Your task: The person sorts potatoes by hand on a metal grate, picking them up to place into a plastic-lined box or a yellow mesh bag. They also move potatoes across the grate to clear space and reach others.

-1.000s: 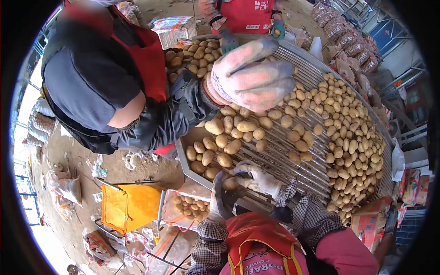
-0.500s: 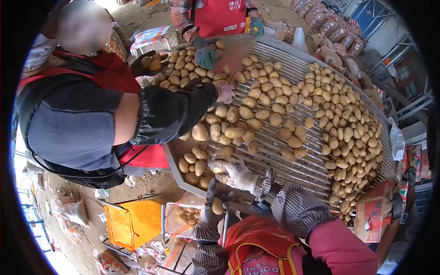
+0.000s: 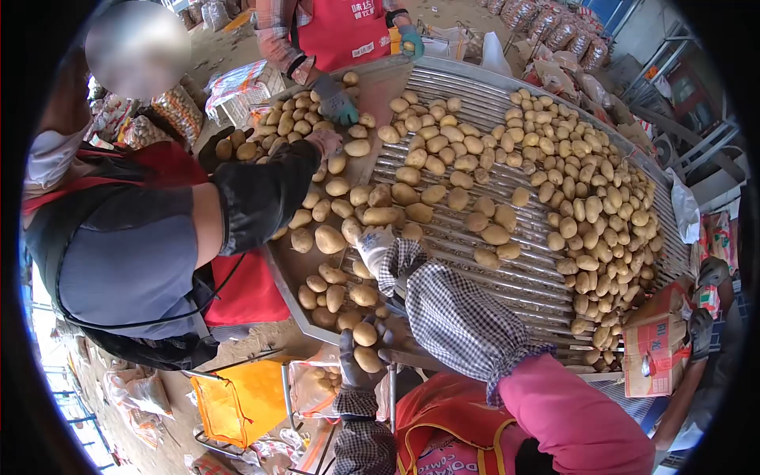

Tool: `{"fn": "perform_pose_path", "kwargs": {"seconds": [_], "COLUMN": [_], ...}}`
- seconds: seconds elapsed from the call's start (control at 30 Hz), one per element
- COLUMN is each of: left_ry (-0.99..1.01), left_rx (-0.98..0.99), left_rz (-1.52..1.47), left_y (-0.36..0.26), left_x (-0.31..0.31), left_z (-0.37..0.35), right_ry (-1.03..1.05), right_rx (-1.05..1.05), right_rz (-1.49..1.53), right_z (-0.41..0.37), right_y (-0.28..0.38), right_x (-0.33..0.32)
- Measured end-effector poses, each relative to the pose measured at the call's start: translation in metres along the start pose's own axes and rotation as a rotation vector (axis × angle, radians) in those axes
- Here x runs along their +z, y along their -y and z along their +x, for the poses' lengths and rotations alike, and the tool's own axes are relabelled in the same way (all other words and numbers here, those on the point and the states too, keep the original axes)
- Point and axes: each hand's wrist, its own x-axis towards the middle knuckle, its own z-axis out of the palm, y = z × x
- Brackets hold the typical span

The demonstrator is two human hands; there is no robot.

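My left hand [image 3: 360,382], in a dark glove, is cupped palm up by the near edge of the sorting table [image 3: 313,323] and holds two potatoes [image 3: 366,359]. My right hand [image 3: 374,247], in a white glove, reaches down among the potatoes at the table's left part. Its fingers bend around the side of a potato [image 3: 351,230], partly hidden by the hand. Just left of my right wrist, a small group of potatoes [image 3: 334,297] lies in the metal corner. More potatoes [image 3: 431,146] rest on the metal rollers [image 3: 443,277].
To my left, a co-worker's black-sleeved arm [image 3: 265,194] reaches across the table. Opposite, another person in a red apron [image 3: 348,36] has a gloved hand [image 3: 336,101] at the potatoes. An orange crate [image 3: 237,404] stands below left; a cardboard box [image 3: 653,348] is held at the right.
My right hand has moved forward from beside my left hand to the potatoes on the table. My left hand now holds two potatoes instead of one. The co-worker's arm has drawn left.
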Motion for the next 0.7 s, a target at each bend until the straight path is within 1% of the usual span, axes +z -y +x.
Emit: {"fn": "perform_pose_path", "kwargs": {"seconds": [0.03, 0.07, 0.1, 0.17, 0.23, 0.27, 0.3, 0.37, 0.43, 0.47, 0.5, 0.57, 0.6, 0.63, 0.7], "left_ry": [-0.026, -0.029, -0.022, 0.007, -0.007, 0.016, 0.039, 0.062, 0.043, 0.034, 0.028, -0.010, 0.005, 0.027, 0.013], "left_rx": [0.032, -0.027, -0.024, -0.006, -0.029, -0.040, -0.047, -0.044, -0.026, -0.023, -0.020, -0.016, 0.003, 0.026, 0.023], "left_rz": [-0.053, -0.172, -0.175, -0.103, -0.147, -0.172, -0.199, -0.214, -0.205, -0.200, -0.179, -0.179, -0.189, -0.199, -0.195], "left_y": [0.001, -0.003, -0.004, -0.004, -0.003, 0.000, 0.003, 0.005, 0.006, 0.006, 0.006, 0.007, 0.008, 0.008, 0.006], "left_x": [-0.001, -0.015, -0.006, 0.017, 0.011, 0.008, 0.006, 0.001, -0.006, -0.005, -0.004, 0.000, 0.003, 0.007, 0.022], "left_z": [0.000, 0.000, 0.001, -0.005, -0.002, 0.000, 0.002, 0.004, 0.006, 0.005, 0.005, 0.004, 0.002, 0.003, -0.002], "right_ry": [-0.030, -0.142, -0.249, 0.019, -0.268, -0.441, -0.405, -0.350, -0.113, -0.068, -0.149, -0.039, -0.207, -0.219, -0.316], "right_rx": [-0.028, -0.061, -0.098, -0.004, -0.467, -0.477, -0.223, 0.094, 0.104, 0.104, 0.031, 0.011, -0.076, -0.019, -0.224], "right_rz": [0.059, 0.161, 0.261, 0.925, 1.090, 0.980, 0.688, 0.342, 0.344, 0.222, 0.092, 0.377, 0.477, 0.288, 1.382], "right_z": [-0.011, -0.033, -0.063, -0.116, -0.133, -0.138, -0.136, -0.118, -0.065, -0.048, -0.012, -0.004, -0.001, -0.046, -0.070], "right_y": [-0.003, -0.008, -0.011, -0.011, -0.031, -0.038, -0.051, -0.062, -0.090, -0.080, -0.099, -0.099, -0.107, -0.086, -0.082], "right_x": [-0.011, -0.016, -0.024, -0.045, 0.039, 0.024, 0.010, -0.036, 0.019, 0.017, 0.067, 0.043, 0.060, -0.003, 0.013]}}
